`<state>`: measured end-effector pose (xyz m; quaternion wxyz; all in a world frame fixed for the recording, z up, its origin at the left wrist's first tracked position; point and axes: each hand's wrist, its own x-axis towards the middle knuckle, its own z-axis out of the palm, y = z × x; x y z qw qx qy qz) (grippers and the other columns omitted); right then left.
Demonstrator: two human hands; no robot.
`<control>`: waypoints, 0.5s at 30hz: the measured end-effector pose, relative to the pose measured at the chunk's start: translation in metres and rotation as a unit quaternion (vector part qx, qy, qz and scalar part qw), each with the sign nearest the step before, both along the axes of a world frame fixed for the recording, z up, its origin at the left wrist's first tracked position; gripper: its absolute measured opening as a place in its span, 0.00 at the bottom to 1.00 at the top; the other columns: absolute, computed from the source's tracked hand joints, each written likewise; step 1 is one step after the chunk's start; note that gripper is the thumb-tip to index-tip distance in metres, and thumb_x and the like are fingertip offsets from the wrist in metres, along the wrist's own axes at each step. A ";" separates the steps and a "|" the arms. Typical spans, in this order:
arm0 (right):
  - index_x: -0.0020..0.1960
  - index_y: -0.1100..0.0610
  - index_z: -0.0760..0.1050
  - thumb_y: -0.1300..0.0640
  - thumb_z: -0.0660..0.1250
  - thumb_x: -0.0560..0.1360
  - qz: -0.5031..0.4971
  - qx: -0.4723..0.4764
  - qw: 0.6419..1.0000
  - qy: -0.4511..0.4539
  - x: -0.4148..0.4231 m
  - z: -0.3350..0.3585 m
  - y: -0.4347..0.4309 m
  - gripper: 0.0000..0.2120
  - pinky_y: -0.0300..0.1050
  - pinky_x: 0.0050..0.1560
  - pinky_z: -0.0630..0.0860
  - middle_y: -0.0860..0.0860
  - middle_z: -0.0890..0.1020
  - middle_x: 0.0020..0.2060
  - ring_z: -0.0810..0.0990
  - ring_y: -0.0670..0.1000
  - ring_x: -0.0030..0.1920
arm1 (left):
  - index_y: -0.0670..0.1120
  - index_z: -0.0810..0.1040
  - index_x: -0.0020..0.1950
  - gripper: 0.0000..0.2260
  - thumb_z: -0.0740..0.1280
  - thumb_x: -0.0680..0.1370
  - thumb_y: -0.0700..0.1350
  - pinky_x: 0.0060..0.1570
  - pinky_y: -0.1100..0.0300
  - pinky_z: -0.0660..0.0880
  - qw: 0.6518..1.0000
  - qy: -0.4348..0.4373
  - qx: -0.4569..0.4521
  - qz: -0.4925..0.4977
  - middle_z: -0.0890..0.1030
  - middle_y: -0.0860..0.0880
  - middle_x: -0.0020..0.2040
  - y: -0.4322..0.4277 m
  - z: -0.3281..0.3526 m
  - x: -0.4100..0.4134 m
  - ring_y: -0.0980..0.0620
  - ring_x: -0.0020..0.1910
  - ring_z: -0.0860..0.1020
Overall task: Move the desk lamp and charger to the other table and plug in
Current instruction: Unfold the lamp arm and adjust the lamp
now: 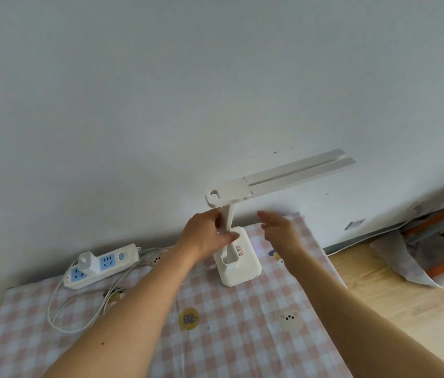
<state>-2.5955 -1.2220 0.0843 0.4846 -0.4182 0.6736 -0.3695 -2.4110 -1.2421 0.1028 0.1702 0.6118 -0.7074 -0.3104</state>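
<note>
Pink and white checked cloth covers the surface (215, 336), and both bare forearms reach forward over it. Nearer to the person than the left hand (204, 236), and on its left side, loose white cables (59, 304) lie in a wide loop on the cloth.

Further forward, the left hand grips the upright stem of the desk lamp (238, 264), with the fingers curled round it just above the base. The base stands flat on the cloth, directly under this hand. The right hand (281, 233) hangs just beside the stem on the other side. Its fingers are straight and a little spread, it holds nothing, and it seems not to touch the lamp. The long lamp head reaches out above and beyond the right hand.

Well to the left of the left hand lies the power strip (122, 257), and the white charger (87, 264) sits in one of its sockets. A thin white cable leaves the lamp base toward that side. I cannot follow where it ends.

Behind everything is a plain white wall (215, 77).

About the progress, I cannot tell whether this surface is the first table or the other one. If it is the first, I judge that nothing is moved yet: the lamp must be lifted and the charger pulled out. If it is the other one, the charger is plugged in, and only letting go of the lamp is left.
</note>
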 end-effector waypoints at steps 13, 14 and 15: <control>0.78 0.47 0.45 0.62 0.63 0.73 0.356 0.009 0.819 0.451 0.017 -0.091 0.019 0.40 0.55 0.70 0.64 0.53 0.51 0.78 0.58 0.56 0.75 | 0.40 0.78 0.41 0.13 0.68 0.74 0.51 0.47 0.48 0.76 0.999 0.032 -0.036 0.009 0.82 0.43 0.38 -0.008 0.006 -0.004 0.44 0.41 0.79; 0.78 0.46 0.44 0.62 0.63 0.73 0.362 0.012 0.812 0.457 0.019 -0.091 0.017 0.41 0.56 0.69 0.66 0.52 0.49 0.78 0.57 0.56 0.75 | 0.40 0.78 0.41 0.13 0.68 0.74 0.51 0.47 0.48 0.76 0.999 0.035 -0.037 0.009 0.82 0.44 0.38 -0.008 0.006 -0.004 0.45 0.41 0.79; 0.77 0.46 0.43 0.61 0.63 0.73 0.368 0.017 0.807 0.461 0.020 -0.091 0.014 0.41 0.57 0.68 0.68 0.52 0.48 0.78 0.57 0.56 0.76 | 0.40 0.78 0.40 0.13 0.69 0.74 0.51 0.46 0.48 0.76 0.998 0.038 -0.039 0.010 0.82 0.44 0.38 -0.007 0.006 -0.003 0.45 0.40 0.79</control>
